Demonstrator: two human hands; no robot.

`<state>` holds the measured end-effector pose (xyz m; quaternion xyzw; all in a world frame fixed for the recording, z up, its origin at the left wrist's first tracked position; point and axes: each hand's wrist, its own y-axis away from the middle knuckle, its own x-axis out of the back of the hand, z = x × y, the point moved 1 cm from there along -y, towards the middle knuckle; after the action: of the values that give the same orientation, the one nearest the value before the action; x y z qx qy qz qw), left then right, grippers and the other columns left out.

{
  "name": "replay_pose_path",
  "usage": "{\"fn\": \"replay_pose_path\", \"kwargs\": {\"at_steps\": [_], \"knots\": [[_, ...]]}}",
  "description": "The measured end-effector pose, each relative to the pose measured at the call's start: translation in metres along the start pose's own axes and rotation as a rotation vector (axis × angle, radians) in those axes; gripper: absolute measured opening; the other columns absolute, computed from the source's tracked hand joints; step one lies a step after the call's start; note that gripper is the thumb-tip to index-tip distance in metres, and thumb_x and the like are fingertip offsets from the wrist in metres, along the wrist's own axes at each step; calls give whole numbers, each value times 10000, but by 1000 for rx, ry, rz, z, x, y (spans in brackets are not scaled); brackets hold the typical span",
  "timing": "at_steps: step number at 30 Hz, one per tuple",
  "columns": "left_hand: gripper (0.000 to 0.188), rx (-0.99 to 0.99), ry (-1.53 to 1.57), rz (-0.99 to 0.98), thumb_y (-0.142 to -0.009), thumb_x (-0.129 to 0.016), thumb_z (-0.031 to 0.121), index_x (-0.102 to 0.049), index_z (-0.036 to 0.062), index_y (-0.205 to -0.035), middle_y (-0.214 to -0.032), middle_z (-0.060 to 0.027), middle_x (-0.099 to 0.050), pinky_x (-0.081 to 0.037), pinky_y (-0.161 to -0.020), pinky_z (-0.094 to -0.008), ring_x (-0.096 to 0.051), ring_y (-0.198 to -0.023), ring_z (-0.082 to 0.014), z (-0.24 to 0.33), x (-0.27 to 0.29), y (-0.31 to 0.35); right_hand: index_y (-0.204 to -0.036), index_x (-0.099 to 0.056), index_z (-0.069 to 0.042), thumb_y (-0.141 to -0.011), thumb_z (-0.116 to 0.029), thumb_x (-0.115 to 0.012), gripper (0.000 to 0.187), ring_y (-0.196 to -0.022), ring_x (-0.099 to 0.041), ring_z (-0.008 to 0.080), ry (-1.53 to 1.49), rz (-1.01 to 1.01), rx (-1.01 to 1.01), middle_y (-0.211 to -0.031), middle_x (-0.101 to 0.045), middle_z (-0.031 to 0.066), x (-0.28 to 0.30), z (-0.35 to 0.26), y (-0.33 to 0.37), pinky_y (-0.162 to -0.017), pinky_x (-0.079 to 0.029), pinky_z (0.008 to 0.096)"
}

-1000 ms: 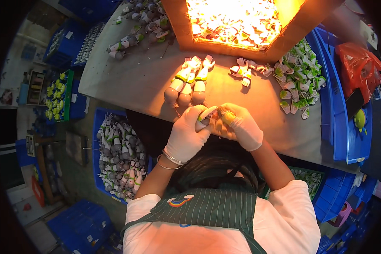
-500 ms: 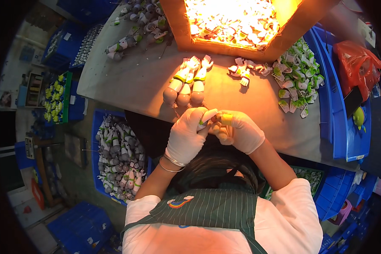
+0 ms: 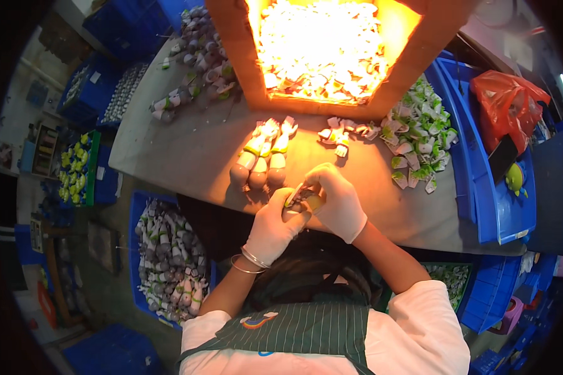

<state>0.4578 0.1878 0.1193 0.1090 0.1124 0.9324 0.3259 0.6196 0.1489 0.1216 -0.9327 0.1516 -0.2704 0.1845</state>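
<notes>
While I watched remotely, the left hand [image 3: 273,230] clamped a small rounded part [image 3: 294,209] on the wearer's side of the glowing box [image 3: 322,107], the right hand [image 3: 340,205] bent close — its hold unclear — in seeming fingertip fitting whose next move called for steady alignment.

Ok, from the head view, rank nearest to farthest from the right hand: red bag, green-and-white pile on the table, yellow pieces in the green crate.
From the right hand:
1. Green-and-white pile, ahead and right.
2. Red bag, farther right.
3. Yellow pieces, far left, in the green crate.
</notes>
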Motion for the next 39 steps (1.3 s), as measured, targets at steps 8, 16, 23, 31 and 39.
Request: {"fn": "replay_pose_path", "kwargs": {"at_steps": [8, 16, 23, 31, 39], "knots": [[417, -284, -208, -39, -877, -671, 135, -535, 18, -1254, -942, -121, -663, -535, -739, -313, -677, -817, -200, -11, -5, 1, -1024, -629, -13, -757, 18, -721, 283, -806, -660, 167, -115, -273, -201, -873, -658, 97, 13, 13, 13, -719, -535, 278], [405, 131, 412, -185, -928, -648, 227, -492, -19, -1208, -896, -66, -614, -508, -571, -273, -612, -678, -132, -1, -4, -5, -1068, -647, -97, -713, 43, -642, 382, -910, -609, 328, 493, -161, 113, -956, -647, 85, 57, 73, -44, -803, -515, 383], [395, 179, 571, -167, -926, -648, 233, -489, -10, -1195, -760, -69, -598, -486, -545, -266, -590, -618, -136, 0, -14, -7, -1096, -584, -25, -865, -49, -659, 244, -852, -604, 107, 158, 52, -274, -969, -627, 57, 59, 92, -17, -755, -495, 257], [408, 193, 557, -142, -922, -654, 186, -478, -11, -1234, -733, -58, -597, -464, -529, -251, -573, -598, -118, 3, -19, -13, -1200, -554, 29, -918, -57, -632, 304, -797, -585, 115, -860, -126, -618, -940, -624, 74, 34, 26, 1, -679, -477, 246], [425, 184, 471, -179, -918, -654, 161, -478, -7, -1267, -741, -33, -588, -460, -524, -241, -557, -594, -95, 0, -13, -12, -1158, -562, -23, -912, 6, -600, 250, -854, -618, 121, -726, -137, -551, -979, -632, 72, 23, 17, -1, -665, -487, 243]]}}
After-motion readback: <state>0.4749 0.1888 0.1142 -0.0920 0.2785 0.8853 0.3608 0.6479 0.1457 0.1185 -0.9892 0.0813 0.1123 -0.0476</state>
